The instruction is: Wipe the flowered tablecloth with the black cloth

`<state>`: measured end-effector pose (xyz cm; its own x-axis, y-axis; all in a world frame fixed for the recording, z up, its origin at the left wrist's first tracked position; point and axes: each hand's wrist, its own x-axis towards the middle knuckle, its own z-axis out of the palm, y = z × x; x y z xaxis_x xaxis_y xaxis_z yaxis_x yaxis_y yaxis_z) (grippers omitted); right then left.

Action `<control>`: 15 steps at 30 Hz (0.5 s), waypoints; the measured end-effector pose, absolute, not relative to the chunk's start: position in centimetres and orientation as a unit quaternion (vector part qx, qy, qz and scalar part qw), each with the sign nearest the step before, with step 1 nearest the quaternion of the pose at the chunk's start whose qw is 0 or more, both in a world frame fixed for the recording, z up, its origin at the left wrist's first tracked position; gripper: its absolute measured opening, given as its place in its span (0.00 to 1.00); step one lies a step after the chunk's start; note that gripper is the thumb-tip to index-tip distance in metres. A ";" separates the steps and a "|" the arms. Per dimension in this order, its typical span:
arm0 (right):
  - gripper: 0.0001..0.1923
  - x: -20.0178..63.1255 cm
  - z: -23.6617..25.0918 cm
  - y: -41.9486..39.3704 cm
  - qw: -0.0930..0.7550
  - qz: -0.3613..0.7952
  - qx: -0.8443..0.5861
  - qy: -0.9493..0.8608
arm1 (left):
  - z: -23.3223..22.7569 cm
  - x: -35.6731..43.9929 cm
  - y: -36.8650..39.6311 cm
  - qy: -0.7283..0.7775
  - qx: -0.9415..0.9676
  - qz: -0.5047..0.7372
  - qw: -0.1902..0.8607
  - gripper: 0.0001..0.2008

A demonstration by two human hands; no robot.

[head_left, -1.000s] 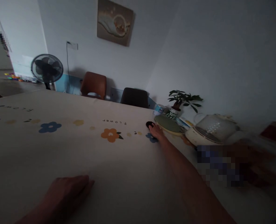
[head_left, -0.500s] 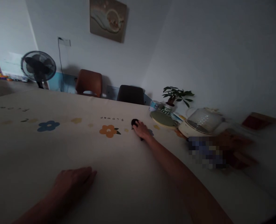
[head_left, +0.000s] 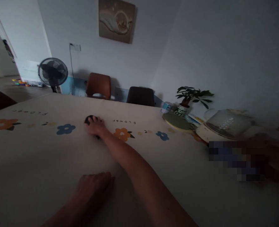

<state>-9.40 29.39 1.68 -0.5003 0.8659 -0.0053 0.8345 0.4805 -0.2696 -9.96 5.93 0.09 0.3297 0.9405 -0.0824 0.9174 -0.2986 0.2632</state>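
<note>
1. Location: the small dark rounded object (head_left: 89, 119) lies on the cream flower-printed cloth surface (head_left: 47, 151), left of centre in the frame, between the blue flower print (head_left: 66, 128) and the orange flower print (head_left: 122, 133).
2. Right hand (head_left: 96, 127): reaches across the surface and lies over the object, fingers curved down onto it. Most of the object is covered; whether the grip is closed around it or only resting on top cannot be told.
3. Left hand (head_left: 94, 186): lies flat on the cloth at lower centre, fingers together, holding nothing.
4. Handling, as a judgement: the object looks small, light and rigid, with a smooth top that may slip under fingertips. A hold across its two sides, thumb opposite the fingers, appears the most secure. The cloth may wrinkle if the object is dragged.
5. Hard to make out: the light is dim, so the object's material, exact shape and underside are not readable.
6. Obscured areas: a pixelated patch (head_left: 234, 160) at right hides part of the scene near the glass-lidded cooking pot (head_left: 224, 126), and the right edge is blurred.
</note>
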 end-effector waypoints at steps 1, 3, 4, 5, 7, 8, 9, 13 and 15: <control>0.32 -11.2 1.7 29.3 0.057 0.129 -0.460 -0.876 | -0.4 -10.1 5.9 0.568 0.812 0.058 0.125 0.16; 0.32 -14.2 1.3 29.1 0.043 0.145 -0.386 -0.910 | -1.4 -10.3 5.8 0.551 0.822 0.100 0.100 0.14; 0.32 -15.3 1.1 29.0 0.041 0.151 -0.351 -0.923 | -1.9 -10.4 5.7 0.547 0.824 0.126 0.084 0.13; 0.32 -16.1 0.9 29.0 0.042 0.156 -0.321 -0.933 | -2.3 -10.5 5.6 0.543 0.823 0.150 0.068 0.14; 0.32 -16.7 0.5 29.3 0.052 0.160 -0.296 -0.940 | -2.9 -10.5 5.4 0.539 0.820 0.190 0.037 0.16; 0.31 -16.5 0.4 29.6 0.058 0.158 -0.302 -0.938 | -3.1 -10.5 5.4 0.536 0.819 0.203 0.026 0.17; 0.31 -16.0 0.4 29.9 0.062 0.155 -0.315 -0.934 | -3.2 -10.5 5.4 0.534 0.819 0.212 0.017 0.18; 0.30 -11.4 0.8 32.5 0.071 0.139 -0.403 -0.902 | -2.7 -10.4 5.0 0.558 0.806 0.200 0.009 0.20; 0.29 -7.7 1.1 34.3 0.074 0.131 -0.460 -0.875 | -2.1 -10.3 4.7 0.573 0.798 0.185 0.016 0.20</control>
<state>-7.69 34.27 1.07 -0.5657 0.8246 0.0082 0.7858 0.5421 -0.2977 -10.27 4.71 -2.11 0.2753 0.9206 0.2771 0.9091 -0.3430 0.2364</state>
